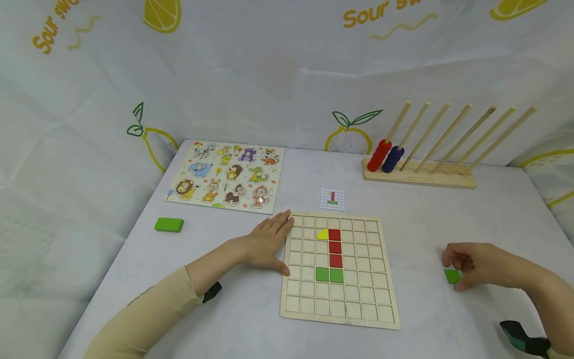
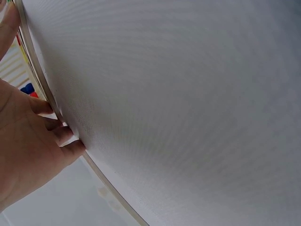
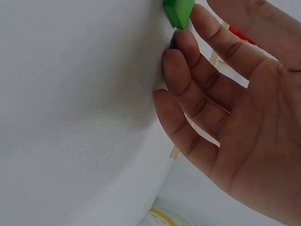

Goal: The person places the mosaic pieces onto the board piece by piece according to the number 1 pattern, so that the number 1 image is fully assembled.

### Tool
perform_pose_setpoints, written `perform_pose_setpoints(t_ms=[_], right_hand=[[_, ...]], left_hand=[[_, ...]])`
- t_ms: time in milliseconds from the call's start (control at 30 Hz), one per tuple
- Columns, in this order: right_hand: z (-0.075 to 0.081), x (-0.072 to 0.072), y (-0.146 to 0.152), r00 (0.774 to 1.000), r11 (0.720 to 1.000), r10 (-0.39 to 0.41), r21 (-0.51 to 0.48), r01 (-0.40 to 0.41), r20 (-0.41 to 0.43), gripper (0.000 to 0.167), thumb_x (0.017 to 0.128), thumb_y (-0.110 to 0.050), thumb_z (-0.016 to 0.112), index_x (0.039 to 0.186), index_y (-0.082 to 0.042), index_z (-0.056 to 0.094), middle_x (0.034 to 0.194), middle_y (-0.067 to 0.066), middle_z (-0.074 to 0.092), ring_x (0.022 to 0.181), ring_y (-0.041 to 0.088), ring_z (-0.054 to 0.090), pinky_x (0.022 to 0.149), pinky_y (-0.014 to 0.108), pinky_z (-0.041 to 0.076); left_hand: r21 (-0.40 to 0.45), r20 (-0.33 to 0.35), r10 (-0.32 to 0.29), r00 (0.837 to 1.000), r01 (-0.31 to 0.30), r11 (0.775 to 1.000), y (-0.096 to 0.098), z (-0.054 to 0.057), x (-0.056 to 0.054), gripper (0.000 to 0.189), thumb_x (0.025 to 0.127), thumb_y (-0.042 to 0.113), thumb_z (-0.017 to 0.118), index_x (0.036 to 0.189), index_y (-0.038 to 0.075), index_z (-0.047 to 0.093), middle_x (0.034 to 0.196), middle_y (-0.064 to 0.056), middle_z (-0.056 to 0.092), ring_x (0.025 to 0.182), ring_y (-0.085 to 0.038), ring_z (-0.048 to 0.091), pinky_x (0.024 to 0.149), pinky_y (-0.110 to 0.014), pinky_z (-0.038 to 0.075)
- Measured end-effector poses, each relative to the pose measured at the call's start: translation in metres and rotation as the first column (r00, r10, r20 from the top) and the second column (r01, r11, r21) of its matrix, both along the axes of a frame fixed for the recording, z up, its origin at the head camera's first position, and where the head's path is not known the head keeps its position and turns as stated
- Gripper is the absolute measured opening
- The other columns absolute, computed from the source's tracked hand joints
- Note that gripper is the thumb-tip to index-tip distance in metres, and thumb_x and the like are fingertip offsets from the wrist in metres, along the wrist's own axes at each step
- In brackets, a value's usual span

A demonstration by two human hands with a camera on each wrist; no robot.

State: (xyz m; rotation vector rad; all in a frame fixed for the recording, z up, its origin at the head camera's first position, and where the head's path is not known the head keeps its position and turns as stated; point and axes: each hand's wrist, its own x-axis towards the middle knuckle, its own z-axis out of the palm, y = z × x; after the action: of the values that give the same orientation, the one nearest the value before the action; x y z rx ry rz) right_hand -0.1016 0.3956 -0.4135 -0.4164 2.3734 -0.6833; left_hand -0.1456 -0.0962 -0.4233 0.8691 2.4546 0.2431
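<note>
My left hand (image 1: pixel 265 247) rests at the left edge of a wooden grid board (image 1: pixel 341 321), fingers spread and fairly straight. In the left wrist view its fingertips (image 2: pixel 74 148) touch the board's rim. A yellow quarter-round piece (image 1: pixel 322 235), a column of red squares (image 1: pixel 335 248) and two green squares (image 1: pixel 329 274) sit in the board's cells. Off to the right, my right hand (image 1: pixel 486 267) pinches a small green tile (image 1: pixel 452 276) low over the table, thumb on its near side. The same tile (image 3: pixel 178 12) shows at the top of the right wrist view, beside the curled fingers.
Behind the board lies a small pattern card (image 1: pixel 333 199). An animal puzzle board (image 1: pixel 224 177) is at back left, with a green block (image 1: pixel 169 225) in front of it. A wooden peg rack (image 1: pixel 421 178) holding red and dark blue beads stands at back right.
</note>
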Motion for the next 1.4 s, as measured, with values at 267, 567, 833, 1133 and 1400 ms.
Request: perform_pose_setpoints(t_ms=[267, 567, 833, 1133, 1400], right_hand=[[-0.002, 0.001, -0.004, 0.999, 0.999, 0.003, 0.039, -0.002, -0.035, 0.040, 0.071, -0.018, 0.084, 0.098, -0.011, 0.056, 0.082, 0.000, 0.048, 0.071, 0.000, 0.039, 0.057, 0.022, 0.035], [-0.004, 0.001, -0.006, 0.998, 0.997, 0.001, 0.077, 0.004, -0.061, 0.036, 0.072, -0.017, 0.084, 0.094, -0.013, 0.056, 0.080, -0.002, 0.048, 0.071, -0.001, 0.039, 0.058, 0.021, 0.036], [-0.005, 0.003, -0.008, 0.992, 0.994, -0.008, 0.111, 0.022, -0.123, 0.036, 0.069, -0.014, 0.086, 0.091, -0.013, 0.057, 0.082, -0.003, 0.052, 0.072, -0.003, 0.040, 0.061, 0.020, 0.039], [-0.005, 0.001, -0.015, 0.988, 0.988, -0.042, 0.139, 0.063, -0.146, 0.037, 0.069, -0.010, 0.085, 0.088, -0.013, 0.054, 0.081, -0.003, 0.052, 0.070, -0.002, 0.042, 0.060, 0.020, 0.039], [-0.003, 0.000, -0.020, 0.970, 0.995, 0.010, 0.099, 0.014, -0.243, 0.025, 0.077, -0.012, 0.079, 0.085, -0.017, 0.057, 0.080, -0.009, 0.056, 0.070, -0.006, 0.043, 0.060, 0.019, 0.041]], left_hand=[[-0.005, -0.007, -0.004, 1.000, 0.004, 1.000, 0.000, 0.000, 0.000, 0.122, 0.077, 0.063, 0.072, 0.159, 0.004, 0.004, 0.168, -0.012, -0.012, 0.158, -0.029, -0.005, 0.128, -0.050, 0.008], [0.001, -0.004, -0.004, 1.000, 0.004, 1.000, 0.000, 0.000, 0.000, 0.122, 0.077, 0.062, 0.073, 0.159, 0.004, 0.004, 0.168, -0.012, -0.011, 0.158, -0.030, -0.005, 0.128, -0.050, 0.008], [-0.004, -0.003, 0.001, 1.000, -0.001, 1.000, 0.000, -0.001, 0.000, 0.122, 0.077, 0.063, 0.073, 0.159, 0.005, 0.004, 0.168, -0.012, -0.012, 0.158, -0.029, -0.005, 0.129, -0.049, 0.008], [-0.009, -0.012, -0.002, 1.000, 0.002, 1.000, 0.000, -0.002, -0.001, 0.122, 0.077, 0.064, 0.072, 0.159, 0.005, 0.004, 0.168, -0.012, -0.012, 0.158, -0.029, -0.006, 0.128, -0.050, 0.008], [-0.003, -0.012, -0.003, 1.000, 0.003, 1.000, -0.001, -0.003, -0.001, 0.122, 0.077, 0.063, 0.072, 0.159, 0.005, 0.005, 0.168, -0.012, -0.011, 0.158, -0.030, -0.005, 0.128, -0.050, 0.008]])
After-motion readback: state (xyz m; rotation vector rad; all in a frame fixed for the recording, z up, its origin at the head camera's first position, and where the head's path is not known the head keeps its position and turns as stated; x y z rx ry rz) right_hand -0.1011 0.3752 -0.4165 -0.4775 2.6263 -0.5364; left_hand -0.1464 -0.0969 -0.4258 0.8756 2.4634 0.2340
